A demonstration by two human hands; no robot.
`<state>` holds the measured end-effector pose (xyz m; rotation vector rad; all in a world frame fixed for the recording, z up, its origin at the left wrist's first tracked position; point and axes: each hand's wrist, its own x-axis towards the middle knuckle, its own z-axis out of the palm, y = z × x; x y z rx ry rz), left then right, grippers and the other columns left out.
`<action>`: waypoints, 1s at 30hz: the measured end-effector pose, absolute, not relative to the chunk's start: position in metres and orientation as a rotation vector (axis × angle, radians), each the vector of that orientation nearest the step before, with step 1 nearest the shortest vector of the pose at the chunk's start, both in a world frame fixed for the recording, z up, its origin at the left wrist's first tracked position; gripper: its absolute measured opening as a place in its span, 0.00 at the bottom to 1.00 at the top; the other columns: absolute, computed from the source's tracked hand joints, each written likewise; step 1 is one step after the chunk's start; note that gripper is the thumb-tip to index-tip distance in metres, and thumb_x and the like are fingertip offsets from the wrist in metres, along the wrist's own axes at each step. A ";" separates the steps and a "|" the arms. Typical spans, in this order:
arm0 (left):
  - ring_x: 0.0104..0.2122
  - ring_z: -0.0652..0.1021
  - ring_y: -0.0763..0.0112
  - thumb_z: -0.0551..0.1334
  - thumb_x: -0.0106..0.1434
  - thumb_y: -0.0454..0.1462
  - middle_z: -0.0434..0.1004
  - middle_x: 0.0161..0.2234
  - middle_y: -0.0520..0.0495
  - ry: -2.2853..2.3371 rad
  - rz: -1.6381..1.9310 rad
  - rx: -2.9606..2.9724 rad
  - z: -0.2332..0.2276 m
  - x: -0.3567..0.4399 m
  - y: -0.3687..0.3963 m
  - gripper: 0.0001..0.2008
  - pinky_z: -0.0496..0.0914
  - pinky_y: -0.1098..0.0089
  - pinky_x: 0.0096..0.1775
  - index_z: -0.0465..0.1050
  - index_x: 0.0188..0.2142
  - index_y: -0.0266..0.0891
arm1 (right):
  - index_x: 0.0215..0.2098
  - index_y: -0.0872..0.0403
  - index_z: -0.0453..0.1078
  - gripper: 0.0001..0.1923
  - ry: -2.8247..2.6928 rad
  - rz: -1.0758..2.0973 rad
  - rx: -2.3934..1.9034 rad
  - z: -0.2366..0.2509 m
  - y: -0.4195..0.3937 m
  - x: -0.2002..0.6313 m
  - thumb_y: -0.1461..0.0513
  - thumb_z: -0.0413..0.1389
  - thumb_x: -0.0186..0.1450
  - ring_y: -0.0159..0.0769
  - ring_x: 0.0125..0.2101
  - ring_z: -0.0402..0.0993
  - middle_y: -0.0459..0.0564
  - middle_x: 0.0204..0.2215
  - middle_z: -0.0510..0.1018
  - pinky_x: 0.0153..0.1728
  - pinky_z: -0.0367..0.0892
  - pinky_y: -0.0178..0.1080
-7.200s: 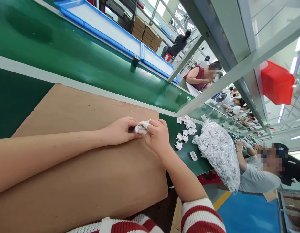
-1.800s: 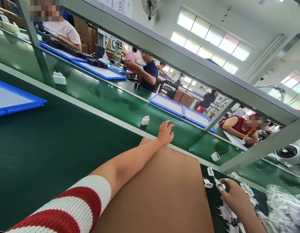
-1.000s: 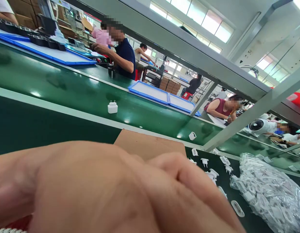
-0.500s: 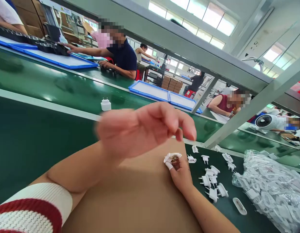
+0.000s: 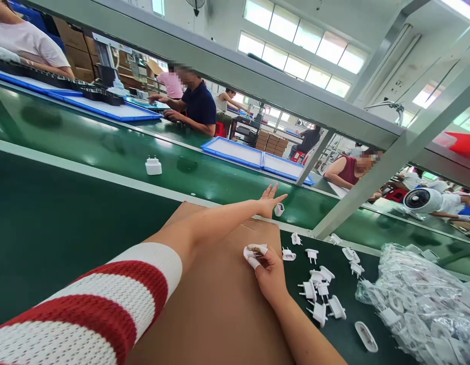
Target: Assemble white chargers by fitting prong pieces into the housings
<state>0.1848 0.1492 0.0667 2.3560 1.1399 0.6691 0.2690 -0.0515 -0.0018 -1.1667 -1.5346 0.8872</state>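
- White plug part [image 5: 253, 250] sits pinched in my right hand [image 5: 268, 271], held at the fingertips just above the brown cardboard sheet [image 5: 220, 304]; one fingertip wears a white cot or tape.
- Right hand is closed on that part, wrist resting on the cardboard near its right edge.
- My left hand [image 5: 268, 202] is stretched out far forward, fingers spread flat and holding nothing, past the far edge of the cardboard.
- Left fingertips are just beside a small white cap piece [image 5: 279, 209] lying on the green belt [image 5: 106, 152]; I can't tell whether they touch it.
- Left sleeve [image 5: 98, 304] is red-and-white striped, pushed up the forearm.
- Loose white plug pieces [image 5: 318, 289] lie scattered on the green surface right of the cardboard, near my right hand.
- Clear bag of white parts [image 5: 417, 299] lies further right, well apart from both hands.
- One white charger [image 5: 153, 166] stands alone on the belt, pins up, well left of my left hand.
- Blue trays [image 5: 258, 157] lie on the far side of the belt; other people are seated at work there.
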 end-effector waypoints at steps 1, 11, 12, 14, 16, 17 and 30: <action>0.73 0.52 0.40 0.72 0.44 0.25 0.48 0.75 0.38 1.140 0.636 2.383 0.063 0.190 0.152 0.44 0.61 0.42 0.66 0.71 0.62 0.43 | 0.40 0.47 0.81 0.10 -1.507 0.899 -1.166 -0.001 -0.051 0.269 0.55 0.67 0.61 0.42 0.42 0.79 0.50 0.41 0.82 0.48 0.75 0.45; 0.53 0.75 0.54 0.63 0.60 0.33 0.75 0.54 0.40 1.067 0.581 2.488 0.035 0.193 0.170 0.13 0.67 0.56 0.59 0.79 0.44 0.39 | 0.41 0.49 0.75 0.25 -0.793 1.383 -1.041 0.016 -0.044 0.280 0.58 0.73 0.45 0.37 0.38 0.79 0.47 0.40 0.84 0.35 0.73 0.35; 0.52 0.75 0.54 0.62 0.60 0.34 0.75 0.53 0.40 1.077 0.602 2.489 0.034 0.184 0.169 0.14 0.67 0.58 0.58 0.79 0.45 0.39 | 0.41 0.49 0.76 0.26 -0.742 1.418 -1.017 0.018 -0.043 0.282 0.59 0.73 0.44 0.36 0.38 0.79 0.47 0.41 0.84 0.34 0.72 0.35; 0.51 0.75 0.55 0.59 0.63 0.38 0.75 0.52 0.41 1.095 0.640 2.493 0.033 0.163 0.161 0.16 0.68 0.60 0.56 0.78 0.49 0.40 | 0.41 0.49 0.76 0.27 -0.686 1.450 -0.986 0.020 -0.044 0.285 0.60 0.73 0.42 0.35 0.37 0.78 0.45 0.41 0.84 0.33 0.71 0.34; 0.48 0.77 0.57 0.57 0.64 0.42 0.75 0.52 0.42 1.101 0.681 2.493 0.032 0.137 0.145 0.20 0.69 0.62 0.53 0.76 0.52 0.41 | 0.41 0.48 0.76 0.26 -0.701 1.451 -0.981 0.022 -0.044 0.287 0.60 0.73 0.44 0.33 0.36 0.78 0.44 0.41 0.84 0.32 0.70 0.33; 0.46 0.77 0.58 0.57 0.64 0.44 0.76 0.52 0.42 1.098 0.702 2.484 0.031 0.124 0.134 0.21 0.70 0.63 0.51 0.76 0.53 0.42 | 0.41 0.49 0.76 0.24 -0.724 1.448 -0.988 0.023 -0.044 0.288 0.59 0.72 0.45 0.32 0.35 0.77 0.44 0.40 0.83 0.32 0.70 0.32; 0.34 0.76 0.62 0.66 0.56 0.56 0.79 0.37 0.47 0.930 0.613 2.028 0.006 0.080 0.004 0.24 0.70 0.67 0.36 0.79 0.44 0.44 | 0.39 0.51 0.73 0.17 -1.200 0.996 -1.224 0.031 -0.049 0.287 0.53 0.68 0.57 0.34 0.35 0.77 0.48 0.37 0.81 0.34 0.72 0.36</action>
